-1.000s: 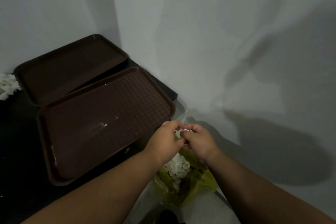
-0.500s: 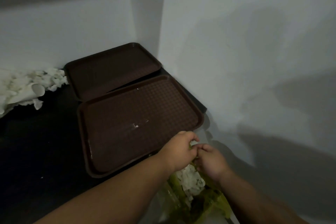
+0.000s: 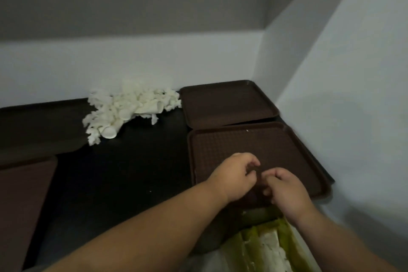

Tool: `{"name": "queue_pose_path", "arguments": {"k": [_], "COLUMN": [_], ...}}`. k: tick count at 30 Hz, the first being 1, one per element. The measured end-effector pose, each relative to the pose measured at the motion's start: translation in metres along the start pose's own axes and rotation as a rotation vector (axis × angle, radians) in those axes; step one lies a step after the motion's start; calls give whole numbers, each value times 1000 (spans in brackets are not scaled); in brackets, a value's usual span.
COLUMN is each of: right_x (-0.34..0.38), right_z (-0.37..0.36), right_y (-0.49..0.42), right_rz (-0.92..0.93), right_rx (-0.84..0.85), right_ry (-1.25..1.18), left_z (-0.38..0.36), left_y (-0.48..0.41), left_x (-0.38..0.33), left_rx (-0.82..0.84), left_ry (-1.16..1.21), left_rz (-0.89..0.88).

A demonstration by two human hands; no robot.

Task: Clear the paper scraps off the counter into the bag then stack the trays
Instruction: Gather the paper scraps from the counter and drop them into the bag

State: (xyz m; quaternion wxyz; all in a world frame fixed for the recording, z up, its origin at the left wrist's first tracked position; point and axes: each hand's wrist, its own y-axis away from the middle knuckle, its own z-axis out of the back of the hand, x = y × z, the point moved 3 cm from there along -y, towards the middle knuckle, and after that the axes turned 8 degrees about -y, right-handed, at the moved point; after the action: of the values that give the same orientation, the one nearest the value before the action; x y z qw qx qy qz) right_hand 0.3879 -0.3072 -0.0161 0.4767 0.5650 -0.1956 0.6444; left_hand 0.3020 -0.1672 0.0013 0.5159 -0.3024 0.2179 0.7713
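Risk: loose paper scraps (image 3: 130, 109) likely scattered or dropped when carried across tabletop (image 3: 121, 172) to bag (image 3: 240, 247); slack bag mouth easily missed. Stray bits trapped if trays stacked early.

Scraps: white, torn, curled; heaped against back wall, just beside far tray (image 3: 229, 101). More seen inside green bag at near edge.

Hands: left hand (image 3: 234, 176), right hand (image 3: 286, 190), fingers curled, close together over near tray (image 3: 254, 146). Whether anything is held cannot be told.

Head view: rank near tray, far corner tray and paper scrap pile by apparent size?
1. Near tray, largest, though nearness to the camera inflates it.
2. Far corner tray and paper scrap pile look about alike; I won't rank them.
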Motion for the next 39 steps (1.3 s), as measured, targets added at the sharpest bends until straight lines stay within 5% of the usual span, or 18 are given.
{"name": "queue_pose_path", "arguments": {"k": [10,17,31,39], "right_x": [99,108,131,166], "right_z": [-213,-315,-388,-437], "right_y": [4,6,-74,-139], "right_rz": [38,31,49,250], "right_rx": [287,340,416,411], "right_ry": [35,73,187,218], "left_z": [183,242,286,289], "left_y": [97,147,91,23], "left_x": [196,295,351,364], "left_rx": [-252,-357,-464,-305], "left_ry": [9,4,-89,-180], "left_rz": [374,526,637,778]}}
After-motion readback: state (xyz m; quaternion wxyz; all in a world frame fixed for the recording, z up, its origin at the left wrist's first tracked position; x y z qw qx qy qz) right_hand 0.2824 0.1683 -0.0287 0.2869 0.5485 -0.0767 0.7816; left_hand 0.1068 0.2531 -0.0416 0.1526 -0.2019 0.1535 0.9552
